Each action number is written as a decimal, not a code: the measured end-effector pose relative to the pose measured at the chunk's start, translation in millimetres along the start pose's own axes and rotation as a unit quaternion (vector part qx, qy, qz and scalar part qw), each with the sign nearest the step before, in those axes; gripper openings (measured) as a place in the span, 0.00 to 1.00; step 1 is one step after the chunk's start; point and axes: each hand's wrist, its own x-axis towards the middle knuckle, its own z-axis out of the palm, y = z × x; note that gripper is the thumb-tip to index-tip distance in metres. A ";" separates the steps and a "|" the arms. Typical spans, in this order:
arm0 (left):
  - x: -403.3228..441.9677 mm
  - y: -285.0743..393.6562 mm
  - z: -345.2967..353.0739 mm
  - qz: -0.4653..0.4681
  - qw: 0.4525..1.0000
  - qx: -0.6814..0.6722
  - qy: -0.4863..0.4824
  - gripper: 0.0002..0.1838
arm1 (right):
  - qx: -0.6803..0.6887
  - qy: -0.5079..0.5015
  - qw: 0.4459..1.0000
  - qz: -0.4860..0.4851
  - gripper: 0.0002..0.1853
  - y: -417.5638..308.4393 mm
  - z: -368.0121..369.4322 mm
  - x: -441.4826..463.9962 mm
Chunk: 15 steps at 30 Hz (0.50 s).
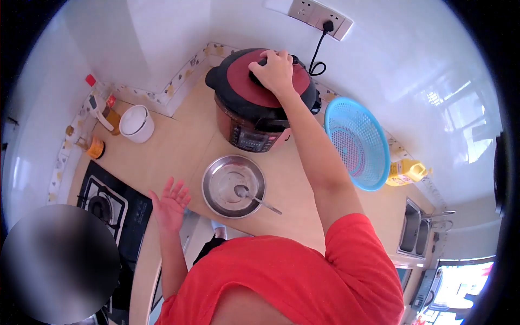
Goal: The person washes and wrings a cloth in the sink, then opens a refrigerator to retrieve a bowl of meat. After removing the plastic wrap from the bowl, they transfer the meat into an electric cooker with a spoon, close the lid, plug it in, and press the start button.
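Note:
My right hand [276,73] grips the black lid handle on top of a red and black electric pressure cooker [249,116]. The lid [241,76] sits on the cooker, whose control panel faces me. My left hand [170,203] is raised with its fingers spread and nothing in it, between the gas stove and a steel bowl. In the steel bowl [216,168] a metal spoon [257,199] leans, its handle over the rim toward the right. A whitish residue shows inside the bowl.
A blue plastic colander [382,146] leans at the wall beside a yellow jug [405,172]. At left are a white container [136,125], an oil bottle [111,119], a jar [93,146] and a gas stove [138,216]. A sink [411,225] lies far right. The power cord [315,51] is plugged in.

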 end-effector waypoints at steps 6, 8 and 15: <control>6.0 1.0 12.2 -0.003 1.000 0.010 -0.013 0.42 | 0.016 -0.053 0.998 -0.001 0.20 -0.9 -11.9 0.7; 6.0 1.4 14.2 0.002 1.000 0.017 -0.005 0.42 | 0.035 -0.057 0.998 -0.011 0.20 1.9 -12.4 0.9; 5.0 2.1 14.9 0.006 1.000 0.011 0.023 0.42 | 0.106 -0.107 0.985 -0.089 0.20 14.6 -23.0 6.1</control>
